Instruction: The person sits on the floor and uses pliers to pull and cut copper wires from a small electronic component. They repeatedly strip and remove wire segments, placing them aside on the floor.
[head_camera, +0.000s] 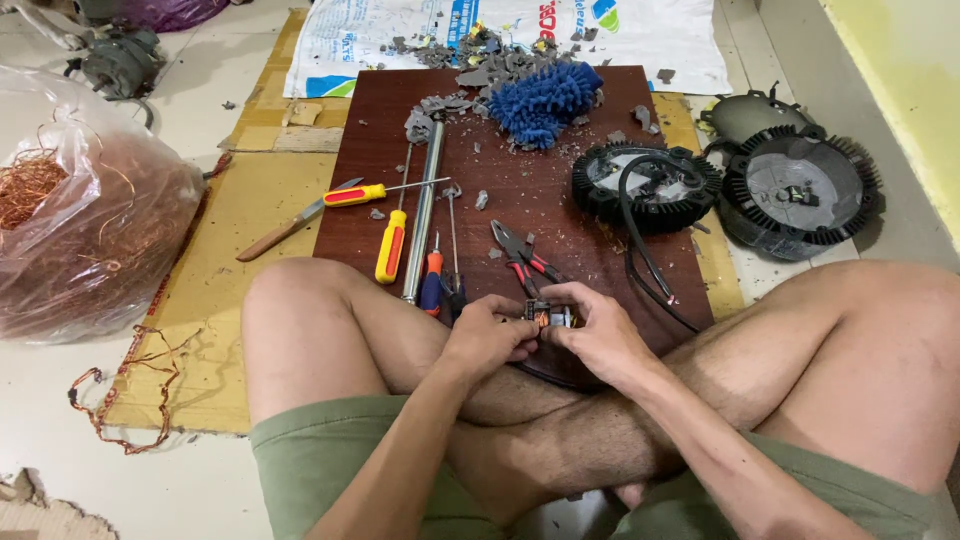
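I sit cross-legged on the floor with a dark wooden board (520, 215) laid in front of my shins, and everything I describe is placed from that board. At its near edge, just above my crossed legs, both my hands meet around a small motor part (545, 317), a dark little block with a glint of copper winding showing in the middle. My left hand (490, 335) comes at it from the left, fingers curled shut against its left side; my right hand (595, 335) wraps over it from the right, thumb and forefinger closed on its top and right edge. So the part lies squarely between the two hands, pinched from both sides, with neither hand nearer than the other. It is too small and too covered for me to tell which way its long axis runs.

Just beyond my fingers, further up the board, lie the red-handled pliers (525, 255), their jaws pointing away from me and their handles toward the part. Left of them rest a yellow screwdriver (392, 245) and a long metal rod (422, 215), both running lengthwise away from me. At the board's far edge sits a blue mop-like cloth (545, 100) among grey debris. At its right side a black ribbed fan housing (645, 185) trails a black cable (640, 250) back toward my right hand. Off the board to the left is a clear bag of copper wire (90, 230).
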